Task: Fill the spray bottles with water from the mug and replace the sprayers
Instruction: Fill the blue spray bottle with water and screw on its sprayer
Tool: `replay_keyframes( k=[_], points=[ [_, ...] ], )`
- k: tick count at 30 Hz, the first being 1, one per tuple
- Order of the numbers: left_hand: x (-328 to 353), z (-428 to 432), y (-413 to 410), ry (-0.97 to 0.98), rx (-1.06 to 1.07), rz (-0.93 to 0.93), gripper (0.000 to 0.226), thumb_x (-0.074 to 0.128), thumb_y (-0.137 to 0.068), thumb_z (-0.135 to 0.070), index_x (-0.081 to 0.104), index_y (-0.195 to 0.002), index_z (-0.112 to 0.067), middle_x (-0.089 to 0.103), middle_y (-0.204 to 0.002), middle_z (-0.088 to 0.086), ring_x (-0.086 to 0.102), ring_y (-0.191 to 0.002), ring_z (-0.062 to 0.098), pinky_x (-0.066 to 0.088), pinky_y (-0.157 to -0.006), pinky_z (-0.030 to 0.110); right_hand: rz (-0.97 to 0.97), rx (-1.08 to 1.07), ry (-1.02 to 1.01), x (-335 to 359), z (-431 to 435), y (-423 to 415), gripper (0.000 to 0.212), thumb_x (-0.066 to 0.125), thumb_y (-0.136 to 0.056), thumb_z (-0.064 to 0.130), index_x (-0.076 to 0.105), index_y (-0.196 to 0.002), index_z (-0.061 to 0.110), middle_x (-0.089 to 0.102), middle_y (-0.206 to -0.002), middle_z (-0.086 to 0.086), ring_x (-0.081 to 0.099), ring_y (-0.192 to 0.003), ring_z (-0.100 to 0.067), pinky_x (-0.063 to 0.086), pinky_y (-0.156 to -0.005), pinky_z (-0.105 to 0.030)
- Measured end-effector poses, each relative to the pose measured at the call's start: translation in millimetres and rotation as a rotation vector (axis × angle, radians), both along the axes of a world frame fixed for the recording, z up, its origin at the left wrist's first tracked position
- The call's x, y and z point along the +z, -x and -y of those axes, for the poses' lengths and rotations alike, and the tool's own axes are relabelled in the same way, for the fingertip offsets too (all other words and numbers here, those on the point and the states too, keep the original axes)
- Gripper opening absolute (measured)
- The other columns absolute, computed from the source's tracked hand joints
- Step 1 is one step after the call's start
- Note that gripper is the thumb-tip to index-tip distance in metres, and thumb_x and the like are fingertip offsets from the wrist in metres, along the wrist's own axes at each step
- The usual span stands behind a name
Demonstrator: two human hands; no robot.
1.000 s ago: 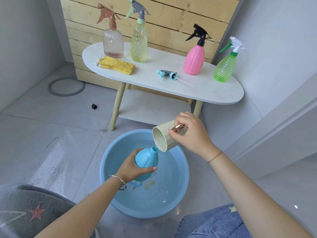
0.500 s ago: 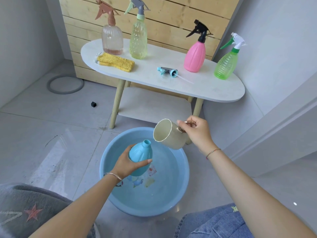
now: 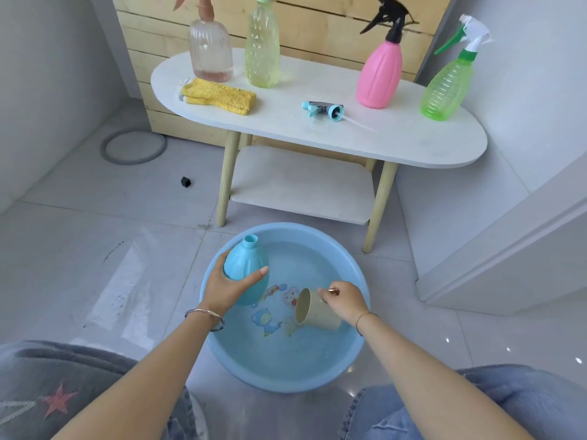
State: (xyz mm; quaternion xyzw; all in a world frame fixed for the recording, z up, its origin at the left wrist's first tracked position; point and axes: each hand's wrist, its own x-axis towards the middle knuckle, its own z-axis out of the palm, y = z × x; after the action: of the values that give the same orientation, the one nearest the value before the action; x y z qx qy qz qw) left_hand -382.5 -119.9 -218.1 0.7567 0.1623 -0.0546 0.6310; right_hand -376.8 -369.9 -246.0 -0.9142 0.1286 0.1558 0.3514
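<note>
Left hand (image 3: pixel 227 289) grips the uncapped blue bottle (image 3: pixel 246 265) over the water basin (image 3: pixel 359 274); right hand (image 3: pixel 344 300) clasps the mug (image 3: pixel 314 311) by its handle, dipping it sideways into the water. Four bottles w/ sprayers stand on the bench (image 3: pixel 397 138); blue sprayer (image 3: pixel 322 108) lies there, apparently awaiting refit.

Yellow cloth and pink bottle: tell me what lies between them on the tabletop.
The head view shows the loose blue sprayer lying between the yellow cloth and the pink bottle.
</note>
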Motion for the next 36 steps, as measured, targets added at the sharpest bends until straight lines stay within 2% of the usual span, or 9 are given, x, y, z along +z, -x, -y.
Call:
replay_keyframes(
  k=[3, 11, 17, 20, 28, 30, 32, 34, 36],
  points=[
    [0.9, -2.0, -0.2, 0.015, 0.006, -0.011, 0.067, 0.088, -0.064, -0.04, 0.054, -0.12, -0.028, 0.065, -0.108, -0.007, 0.063, -0.094, 0.008, 0.047, -0.069, 0.019, 0.016, 0.046, 0.07, -14.5, -6.5, -0.7, 0.047, 0.062, -0.086, 0.026, 0.027, -0.055, 0.018, 0.032, -0.056, 0.001, 0.034, -0.064, -0.022, 0.026, -0.059, -0.031],
    [1.8, -2.9, -2.4, 0.003, 0.027, -0.01, 0.083, 0.079, -0.039, -0.064, 0.053, -0.113, -0.037, 0.064, -0.106, -0.012, 0.063, -0.096, 0.008, 0.052, -0.075, 0.026, -0.005, 0.081, 0.08, -29.6, -17.6, -5.1, 0.05, 0.063, -0.085, 0.023, 0.024, -0.055, 0.018, 0.026, -0.057, 0.001, 0.03, -0.066, -0.022, 0.023, -0.06, -0.031],
    [1.9, -2.5, -1.8, 0.021, 0.028, 0.0, 0.063, 0.088, -0.06, -0.043, 0.053, -0.113, -0.035, 0.064, -0.104, -0.01, 0.063, -0.094, 0.009, 0.049, -0.068, 0.021, -0.029, 0.133, 0.088, -33.5, -26.1, -3.7, 0.048, 0.06, -0.087, 0.024, 0.025, -0.054, 0.018, 0.03, -0.056, 0.002, 0.034, -0.068, -0.022, 0.024, -0.061, -0.031],
    [2.8, -2.3, -1.8, 0.012, 0.035, 0.005, 0.059, 0.086, -0.068, -0.034, 0.053, -0.116, -0.03, 0.063, -0.104, -0.01, 0.062, -0.094, 0.008, 0.047, -0.065, 0.019, -0.058, 0.076, 0.002, -32.2, -27.1, -2.9, 0.047, 0.062, -0.086, 0.024, 0.027, -0.055, 0.019, 0.03, -0.057, 0.002, 0.033, -0.066, -0.021, 0.023, -0.059, -0.031],
    [9.7, -0.8, -1.0, 0.021, 0.045, 0.024, 0.062, 0.084, -0.07, -0.032, 0.051, -0.122, -0.027, 0.061, -0.103, -0.013, 0.059, -0.089, 0.001, 0.044, -0.063, 0.015, -0.081, -0.248, -0.378, -7.8, -17.2, -0.6, 0.043, 0.066, -0.08, 0.014, 0.031, -0.056, 0.018, 0.023, -0.059, 0.0, 0.022, -0.059, -0.016, 0.017, -0.052, -0.029],
    [12.9, -1.2, -0.1, 0.039, 0.053, 0.033, 0.066, 0.085, -0.067, -0.036, 0.052, -0.122, -0.027, 0.062, -0.105, -0.011, 0.06, -0.09, 0.001, 0.045, -0.063, 0.014, -0.052, -0.279, -0.45, 1.6, -14.7, -0.9, 0.032, 0.067, -0.082, 0.016, 0.041, -0.063, 0.012, 0.027, -0.065, -0.005, 0.025, -0.062, -0.016, 0.022, -0.052, -0.027],
    [16.6, -2.2, 1.5, 0.06, 0.052, 0.046, 0.079, 0.089, -0.056, -0.05, 0.052, -0.121, -0.027, 0.064, -0.106, -0.008, 0.063, -0.09, 0.003, 0.046, -0.063, 0.014, -0.001, -0.308, -0.548, 15.7, -13.4, -2.8, 0.024, 0.066, -0.084, 0.014, 0.048, -0.069, 0.007, 0.032, -0.065, -0.005, 0.032, -0.062, -0.016, 0.033, -0.05, -0.016],
    [18.4, -4.0, 1.7, 0.074, 0.054, 0.06, 0.09, 0.086, -0.044, -0.061, 0.053, -0.121, -0.028, 0.066, -0.107, -0.006, 0.065, -0.093, 0.008, 0.049, -0.065, 0.017, 0.054, -0.329, -0.614, 29.9, -10.9, -6.9, 0.02, 0.069, -0.082, 0.018, 0.055, -0.072, 0.007, 0.041, -0.068, -0.005, 0.039, -0.066, -0.015, 0.035, -0.057, -0.013],
    [20.8, -4.3, 2.5, 0.08, 0.05, 0.075, 0.093, 0.083, -0.041, -0.061, 0.052, -0.123, -0.028, 0.065, -0.108, -0.006, 0.065, -0.095, 0.01, 0.051, -0.067, 0.02, 0.101, -0.38, -0.653, 44.7, -6.4, -11.1, 0.022, 0.073, -0.072, 0.029, 0.059, -0.071, 0.012, 0.046, -0.068, -0.002, 0.04, -0.072, -0.015, 0.031, -0.07, -0.025]
  ],
)
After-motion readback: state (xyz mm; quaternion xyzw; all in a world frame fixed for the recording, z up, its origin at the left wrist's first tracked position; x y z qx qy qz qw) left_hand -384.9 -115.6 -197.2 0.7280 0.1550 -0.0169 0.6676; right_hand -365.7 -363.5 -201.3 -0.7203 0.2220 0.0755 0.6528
